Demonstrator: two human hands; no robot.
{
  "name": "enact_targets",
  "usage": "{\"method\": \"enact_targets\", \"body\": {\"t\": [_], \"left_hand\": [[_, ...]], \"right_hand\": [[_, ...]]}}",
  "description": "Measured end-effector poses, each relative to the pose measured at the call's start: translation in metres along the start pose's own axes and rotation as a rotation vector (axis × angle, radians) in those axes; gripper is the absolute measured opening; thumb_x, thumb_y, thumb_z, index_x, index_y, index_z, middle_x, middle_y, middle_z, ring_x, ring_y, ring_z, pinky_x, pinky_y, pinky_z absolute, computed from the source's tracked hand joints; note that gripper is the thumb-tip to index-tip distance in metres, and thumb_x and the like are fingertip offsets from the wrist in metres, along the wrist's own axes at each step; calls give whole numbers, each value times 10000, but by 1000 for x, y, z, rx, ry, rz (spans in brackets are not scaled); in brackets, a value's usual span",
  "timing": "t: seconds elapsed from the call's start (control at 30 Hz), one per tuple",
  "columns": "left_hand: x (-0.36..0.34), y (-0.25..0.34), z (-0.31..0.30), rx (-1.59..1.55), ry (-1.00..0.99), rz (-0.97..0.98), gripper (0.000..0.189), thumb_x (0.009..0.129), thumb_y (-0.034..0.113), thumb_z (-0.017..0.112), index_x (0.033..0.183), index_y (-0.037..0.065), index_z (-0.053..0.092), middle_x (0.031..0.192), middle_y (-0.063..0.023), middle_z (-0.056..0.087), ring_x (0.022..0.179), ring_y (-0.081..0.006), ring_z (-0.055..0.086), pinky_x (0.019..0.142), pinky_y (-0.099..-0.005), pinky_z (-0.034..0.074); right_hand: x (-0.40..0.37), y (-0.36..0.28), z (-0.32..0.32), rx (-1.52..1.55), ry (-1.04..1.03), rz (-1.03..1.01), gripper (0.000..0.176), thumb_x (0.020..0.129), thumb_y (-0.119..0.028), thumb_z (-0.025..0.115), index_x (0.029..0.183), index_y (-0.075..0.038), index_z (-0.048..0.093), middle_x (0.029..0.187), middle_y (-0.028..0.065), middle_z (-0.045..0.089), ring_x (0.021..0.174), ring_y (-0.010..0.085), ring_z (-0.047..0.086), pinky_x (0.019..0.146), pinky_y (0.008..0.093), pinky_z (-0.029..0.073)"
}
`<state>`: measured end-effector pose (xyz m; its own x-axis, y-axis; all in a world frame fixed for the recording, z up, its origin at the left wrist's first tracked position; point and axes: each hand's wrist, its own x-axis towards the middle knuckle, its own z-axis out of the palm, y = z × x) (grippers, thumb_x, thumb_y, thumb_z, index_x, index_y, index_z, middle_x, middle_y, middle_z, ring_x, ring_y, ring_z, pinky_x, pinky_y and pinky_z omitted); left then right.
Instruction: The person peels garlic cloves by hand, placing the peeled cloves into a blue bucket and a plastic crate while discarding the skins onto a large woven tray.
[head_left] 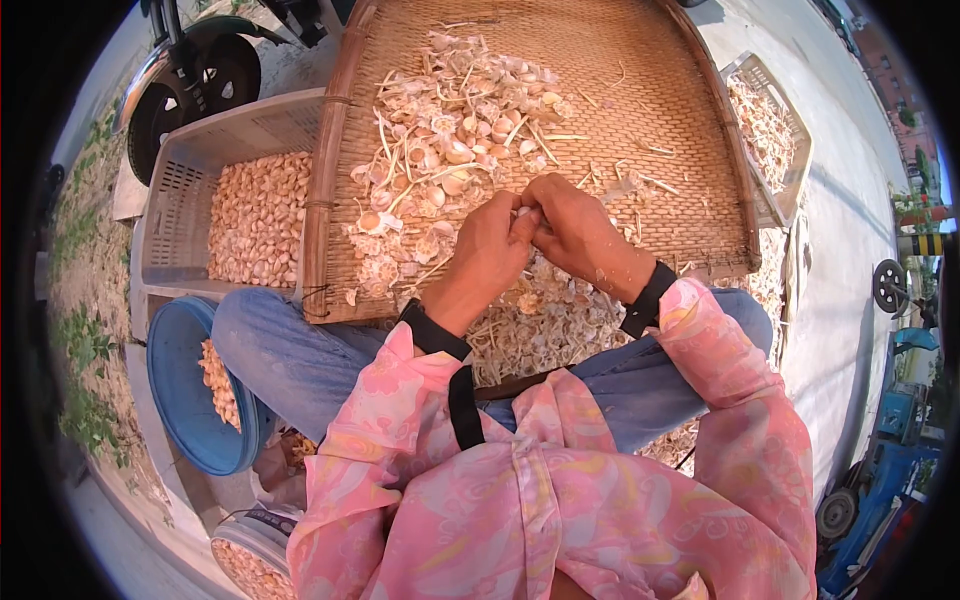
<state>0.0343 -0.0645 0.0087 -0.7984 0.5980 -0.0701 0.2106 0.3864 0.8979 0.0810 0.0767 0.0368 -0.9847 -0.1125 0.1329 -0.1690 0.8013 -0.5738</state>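
Note:
My left hand and my right hand meet over the near edge of a woven tray. Their fingers are pinched together around a small pale piece that looks like garlic; most of it is hidden by the fingers. On the tray, just beyond and to the left of my hands, lies a heap of garlic cloves, skins and stems. More loose skins and stems lie below my wrists, between the legs.
A crate of cloves stands left of the tray, with a blue bucket holding cloves nearer. A white bucket is at the lower left. Another crate with skins and stems is at the right. A black wheel stands at the upper left.

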Motion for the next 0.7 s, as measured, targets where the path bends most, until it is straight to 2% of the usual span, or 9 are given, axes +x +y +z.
{"method": "enact_targets", "body": {"t": [0.03, 0.13, 0.23, 0.37, 0.57, 0.67, 0.7], "left_hand": [[-2, -2, 1, 3, -14, 11, 241, 877, 163, 544, 1005, -40, 534, 718, -68, 591, 584, -125, 542, 530, -256, 440], [-7, -7, -5, -115, -101, -5, 192, 884, 152, 529, 963, -23, 548, 681, -28, 563, 554, -89, 509, 477, -229, 401], [-17, 5, -22, -396, -220, -146, 165, 890, 153, 519, 938, -1, 552, 660, 2, 525, 532, -47, 461, 446, -193, 351], [-22, 20, -35, -660, -324, -319, 154, 893, 157, 515, 932, 11, 543, 657, 18, 490, 505, -21, 395, 432, -159, 297], [-23, 27, -52, -996, -347, -369, 170, 895, 134, 505, 979, -13, 528, 706, -1, 484, 495, -5, 351, 423, -129, 275], [-23, 24, -65, -1078, -326, -340, 182, 901, 110, 484, 1015, -26, 521, 711, -6, 481, 494, -2, 342, 420, -121, 271], [-23, 25, -69, -1085, -328, -356, 189, 905, 99, 466, 1033, -29, 523, 707, -4, 478, 492, -7, 338, 420, -123, 270]], "right_hand": [[-4, 2, -2, 48, 4, 19, 205, 735, -43, 620, 899, -23, 499, 788, 110, 537, 691, 254, 571, 605, 331, 461], [-8, 3, 0, 491, -139, 287, 170, 761, -41, 651, 853, -26, 509, 740, 25, 547, 657, 99, 535, 591, 231, 438], [-6, 8, -1, 866, -206, 292, 147, 759, -65, 662, 808, -32, 527, 663, -14, 540, 622, 50, 502, 572, 203, 430], [1, -3, -15, 911, -323, 276, 143, 753, -33, 651, 786, -45, 512, 682, -44, 518, 618, 19, 469, 547, 176, 391], [15, 0, -30, 1159, -458, 265, 196, 737, 69, 606, 823, -54, 480, 739, -58, 476, 685, 7, 463, 586, 166, 387], [22, 5, -33, 1012, -507, 287, 177, 754, 38, 624, 841, -43, 494, 740, -59, 497, 654, 12, 465, 563, 174, 389], [26, 12, -36, 750, -649, 359, 93, 810, -39, 611, 849, -17, 530, 703, -29, 532, 609, 43, 483, 539, 209, 403]]}}
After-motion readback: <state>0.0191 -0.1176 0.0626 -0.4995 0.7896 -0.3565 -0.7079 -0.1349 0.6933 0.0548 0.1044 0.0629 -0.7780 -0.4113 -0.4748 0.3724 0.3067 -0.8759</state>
